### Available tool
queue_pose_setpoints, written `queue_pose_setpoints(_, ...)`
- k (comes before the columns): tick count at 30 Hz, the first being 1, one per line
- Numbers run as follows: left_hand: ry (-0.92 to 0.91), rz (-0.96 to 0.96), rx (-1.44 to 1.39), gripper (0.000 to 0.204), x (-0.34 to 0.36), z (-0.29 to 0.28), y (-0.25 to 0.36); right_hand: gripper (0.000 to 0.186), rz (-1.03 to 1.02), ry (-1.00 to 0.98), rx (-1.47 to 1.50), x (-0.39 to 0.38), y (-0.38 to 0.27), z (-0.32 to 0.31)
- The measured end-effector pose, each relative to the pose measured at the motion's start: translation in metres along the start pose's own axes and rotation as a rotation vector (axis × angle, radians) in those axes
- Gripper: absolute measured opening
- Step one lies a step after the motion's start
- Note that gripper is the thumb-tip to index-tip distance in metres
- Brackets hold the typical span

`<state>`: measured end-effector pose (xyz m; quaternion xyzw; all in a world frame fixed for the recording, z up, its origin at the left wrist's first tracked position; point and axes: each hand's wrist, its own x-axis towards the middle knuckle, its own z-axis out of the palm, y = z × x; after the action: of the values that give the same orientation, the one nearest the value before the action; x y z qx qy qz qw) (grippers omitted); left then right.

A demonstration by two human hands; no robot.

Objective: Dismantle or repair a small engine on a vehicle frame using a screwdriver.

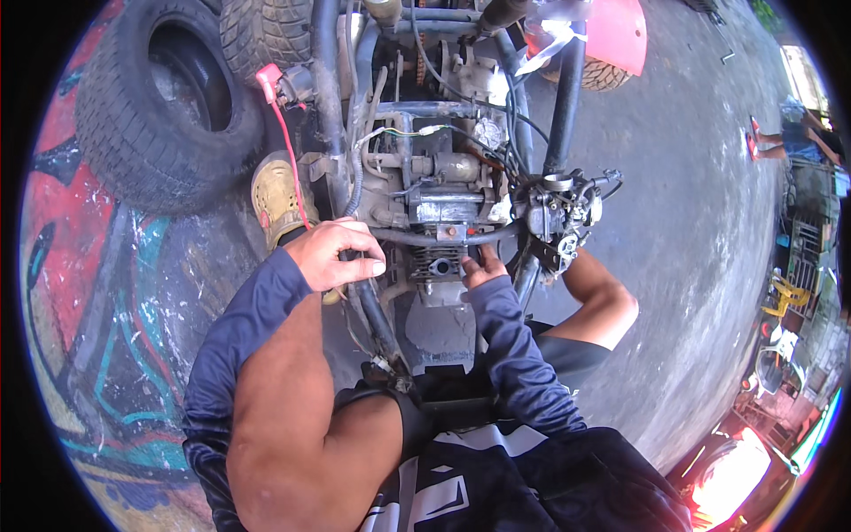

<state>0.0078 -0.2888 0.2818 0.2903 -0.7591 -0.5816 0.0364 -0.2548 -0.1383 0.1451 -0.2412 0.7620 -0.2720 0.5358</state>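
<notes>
My left hand (337,253) is over the left frame tube (379,324), fingers loosely curled and thumb apart; I see nothing in its grip. My right hand (485,269) is beside the finned engine cylinder (434,263), its fingers apart and a fingertip at the fins. Part of that hand is hidden below the cross tube. The engine (443,208) sits between the tubes of a bare vehicle frame (328,97). A carburetor (560,213) hangs at the right tube, with black cables around it. A red cable (288,155) runs down behind my left wrist.
A loose tyre (115,133) lies at the left, beside a wheel (266,35). My foot in a tan clog (275,199) stands left of the frame. A red fender (618,35) is at the far right. Another person's legs (769,146) and assorted gear show along the right edge.
</notes>
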Motion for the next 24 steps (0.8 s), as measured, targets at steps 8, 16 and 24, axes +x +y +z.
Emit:
queue_pose_setpoints(8, -0.01, -0.019, -0.012, 0.024, -0.004, 0.0, 0.0, 0.043, 0.28, -0.076, -0.021, -0.025, -0.057, -0.01)
queue_pose_setpoints(16, -0.015, 0.005, -0.015, 0.028, -0.006, 0.0, -0.004, 0.05, 0.295, -0.147, -0.122, -0.042, -0.074, -0.013)
queue_pose_setpoints(24, 0.047, 0.001, 0.021, 0.025, -0.005, 0.004, 0.012, 0.05, 0.017, -0.133, -0.197, -0.041, -0.041, -0.017)
